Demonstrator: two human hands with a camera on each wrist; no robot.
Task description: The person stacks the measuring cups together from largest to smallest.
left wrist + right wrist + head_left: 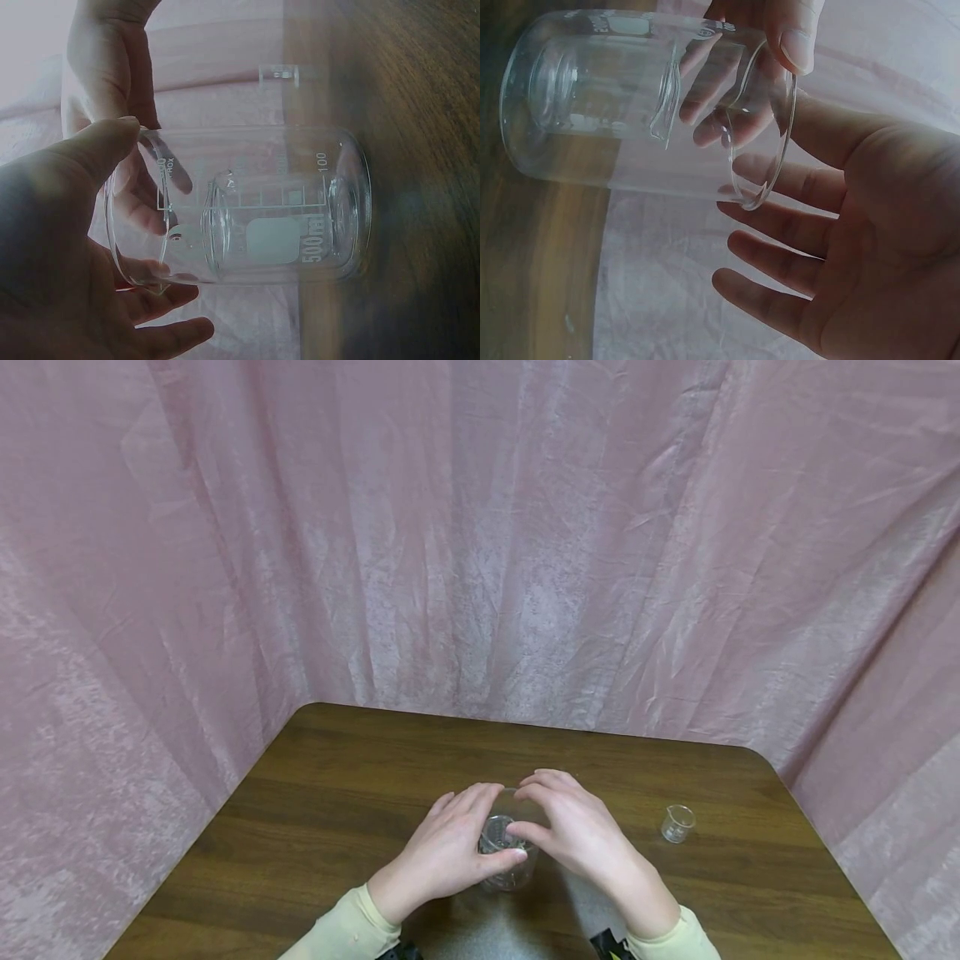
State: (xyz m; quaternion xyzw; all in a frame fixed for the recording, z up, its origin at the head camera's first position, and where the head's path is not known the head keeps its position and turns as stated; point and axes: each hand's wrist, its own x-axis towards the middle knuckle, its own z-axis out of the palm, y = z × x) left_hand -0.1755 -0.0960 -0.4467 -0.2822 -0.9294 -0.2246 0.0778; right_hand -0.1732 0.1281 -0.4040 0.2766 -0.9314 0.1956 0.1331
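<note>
A large glass beaker (pixel 274 240) marked 500ml stands upright on the wooden table in front of me. A smaller glass beaker (pixel 604 82) sits inside it, low down, its rim below the large one's. My left hand (pixel 453 852) holds the large beaker near its top, thumb at the near side of the rim and fingers round the far side. Over the right side of the mouth is my right hand (pixel 581 831). Its thumb reaches over the opening, and its fingers (pixel 772 251) are spread loosely beside the rim, holding nothing.
Off to the right on the brown table (pixel 360 777) stands a tiny glass beaker (pixel 678 824) with a spout. A pink curtain (pixel 480 543) hangs behind the table's far edge and along both sides.
</note>
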